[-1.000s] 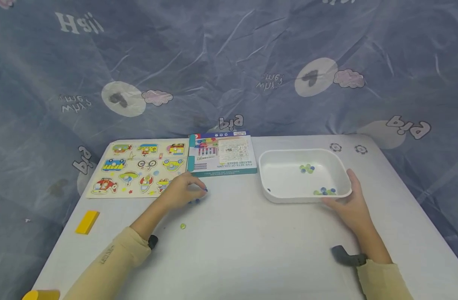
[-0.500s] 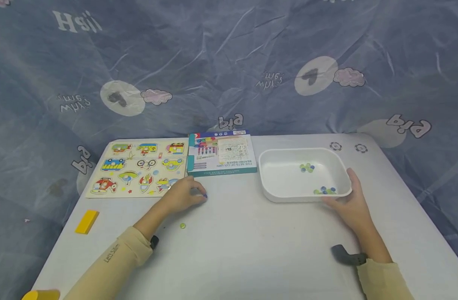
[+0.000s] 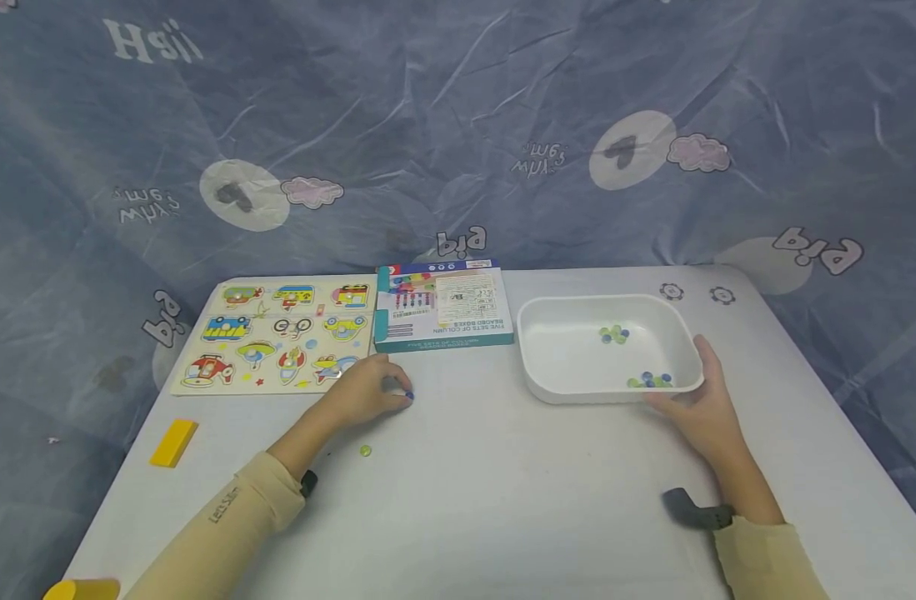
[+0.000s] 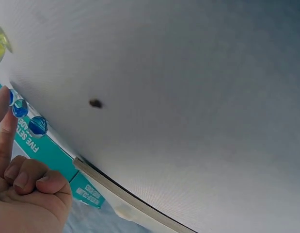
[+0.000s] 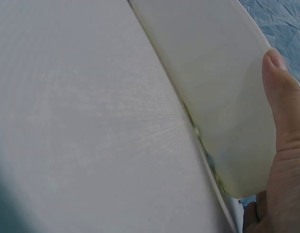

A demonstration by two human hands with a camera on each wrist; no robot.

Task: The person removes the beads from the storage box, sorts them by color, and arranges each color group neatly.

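Observation:
Thumb and index fingertips of my left hand (image 3: 363,390) pinch a blue marble (image 3: 409,396) at the table surface. Two more blue marbles (image 4: 38,125) lie close to those fingertips in the left wrist view; the hand hides them from the head camera. Nearer to me is a single green marble (image 3: 365,451). My right hand (image 3: 701,417) grips the near right corner of a white tray (image 3: 578,398), thumb on the near wall and fingers round the right side. Inside the tray are two clusters of green and blue marbles (image 3: 614,335).
A teal-edged toy box (image 3: 444,342) lies at the back, touching a wooden picture puzzle board (image 3: 273,354) on its left. A yellow block (image 3: 174,443) rests near the left table edge, and a yellow cylinder (image 3: 82,590) at the bottom left corner. A patterned cloth (image 3: 427,125) hangs behind.
My left hand has come down slightly toward me, covering blue marbles that showed beneath it. A small dark spot at the tray's left end is no longer visible. The right hand stays put.

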